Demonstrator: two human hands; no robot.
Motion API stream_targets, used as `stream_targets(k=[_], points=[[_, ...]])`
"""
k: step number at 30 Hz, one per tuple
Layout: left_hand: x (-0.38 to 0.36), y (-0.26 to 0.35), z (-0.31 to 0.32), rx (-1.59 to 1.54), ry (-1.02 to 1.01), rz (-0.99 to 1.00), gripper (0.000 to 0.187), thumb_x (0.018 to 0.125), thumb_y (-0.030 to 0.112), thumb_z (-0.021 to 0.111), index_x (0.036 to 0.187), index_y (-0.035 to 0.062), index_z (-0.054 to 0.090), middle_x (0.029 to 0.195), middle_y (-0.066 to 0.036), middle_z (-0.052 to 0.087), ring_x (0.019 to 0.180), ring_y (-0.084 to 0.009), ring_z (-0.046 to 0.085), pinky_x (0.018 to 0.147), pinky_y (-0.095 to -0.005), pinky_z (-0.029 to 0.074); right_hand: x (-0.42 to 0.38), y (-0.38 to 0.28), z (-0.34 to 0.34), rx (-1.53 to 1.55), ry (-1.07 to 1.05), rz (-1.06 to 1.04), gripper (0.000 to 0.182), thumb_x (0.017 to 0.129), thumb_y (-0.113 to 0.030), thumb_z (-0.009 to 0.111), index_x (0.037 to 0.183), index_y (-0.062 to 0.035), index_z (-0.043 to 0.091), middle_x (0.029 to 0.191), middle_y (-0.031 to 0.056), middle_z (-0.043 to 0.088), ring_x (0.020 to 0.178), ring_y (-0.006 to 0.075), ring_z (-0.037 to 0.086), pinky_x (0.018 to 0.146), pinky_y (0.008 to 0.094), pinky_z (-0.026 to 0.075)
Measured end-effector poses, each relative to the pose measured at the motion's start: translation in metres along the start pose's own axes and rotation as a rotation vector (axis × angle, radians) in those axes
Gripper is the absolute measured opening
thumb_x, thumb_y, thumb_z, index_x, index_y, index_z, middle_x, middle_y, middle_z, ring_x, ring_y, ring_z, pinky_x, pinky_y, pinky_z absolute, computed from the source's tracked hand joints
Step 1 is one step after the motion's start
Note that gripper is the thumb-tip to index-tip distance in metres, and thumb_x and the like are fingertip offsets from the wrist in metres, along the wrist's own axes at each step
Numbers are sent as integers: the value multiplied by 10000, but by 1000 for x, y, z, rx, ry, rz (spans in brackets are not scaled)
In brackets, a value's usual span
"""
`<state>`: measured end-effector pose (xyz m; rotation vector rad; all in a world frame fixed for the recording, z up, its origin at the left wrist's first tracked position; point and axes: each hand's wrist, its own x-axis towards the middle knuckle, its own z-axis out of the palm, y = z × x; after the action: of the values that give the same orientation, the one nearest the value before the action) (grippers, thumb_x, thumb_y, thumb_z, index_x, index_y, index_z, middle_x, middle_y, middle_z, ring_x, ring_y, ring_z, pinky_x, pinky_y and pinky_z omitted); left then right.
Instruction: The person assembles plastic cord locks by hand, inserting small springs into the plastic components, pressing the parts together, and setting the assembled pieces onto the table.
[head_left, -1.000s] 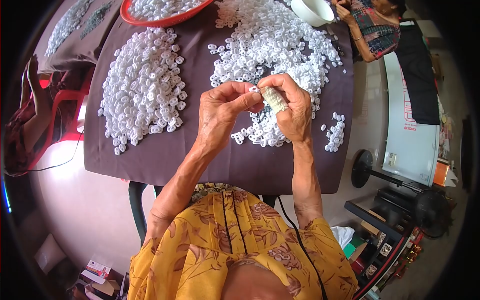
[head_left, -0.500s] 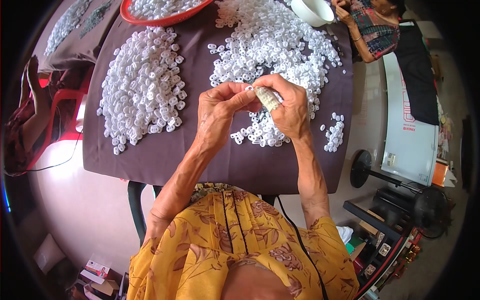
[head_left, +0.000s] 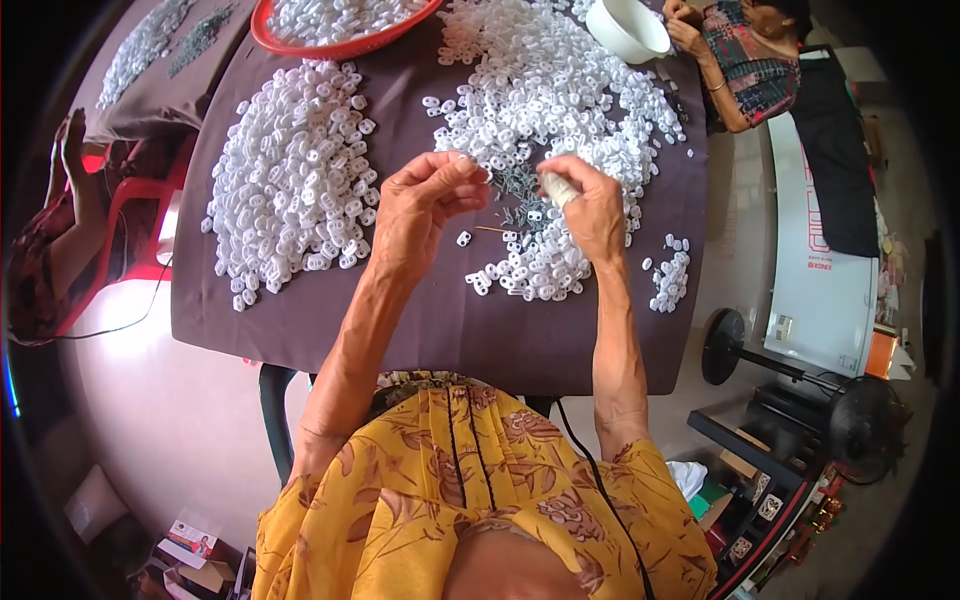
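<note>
My left hand (head_left: 425, 205) is raised over the middle of the table, thumb and index finger pinched on a small white piece (head_left: 486, 174) that partly shows at the fingertips. To its right, my right hand (head_left: 590, 208) is closed near the white pile, with a pale wrap (head_left: 560, 190) on one finger; whatever its fingertips hold is too small to make out. Between the hands lie small dark grey pieces (head_left: 518, 190) and a thin brown stick (head_left: 495, 229). White two-holed pieces (head_left: 545, 265) are heaped in front and behind.
A large white pile (head_left: 290, 180) covers the table's left part. A red basin (head_left: 345, 42) and a white bowl (head_left: 628, 30) stand at the back. Another person (head_left: 745, 65) sits at the back right; someone's arm (head_left: 75, 200) shows at the far left.
My hands were together and have moved apart, my left hand leftward and my right hand slightly right. The grey pieces and brown stick between them now show.
</note>
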<state>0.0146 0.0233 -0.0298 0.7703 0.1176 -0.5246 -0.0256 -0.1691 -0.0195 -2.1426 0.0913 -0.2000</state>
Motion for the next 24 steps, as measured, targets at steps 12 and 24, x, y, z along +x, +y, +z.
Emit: stream_targets(k=[12, 24], points=[[-2, 9, -3, 53, 43, 71, 111, 810, 131, 600, 852, 33, 570, 749, -62, 600, 650, -129, 565, 639, -263, 466, -36, 20, 18, -567, -226, -248, 107, 687, 3, 587, 794, -4, 591, 715, 125, 553, 660, 318, 559, 589, 397, 445], [-3, 9, -1, 85, 59, 69, 127, 794, 135, 631, 833, 27, 579, 743, -54, 603, 633, -113, 556, 627, -246, 458, -54, 11, 12, -563, -352, -327, 153, 658, 5, 590, 808, -8, 611, 743, 139, 580, 709, 297, 552, 713, 377, 436]])
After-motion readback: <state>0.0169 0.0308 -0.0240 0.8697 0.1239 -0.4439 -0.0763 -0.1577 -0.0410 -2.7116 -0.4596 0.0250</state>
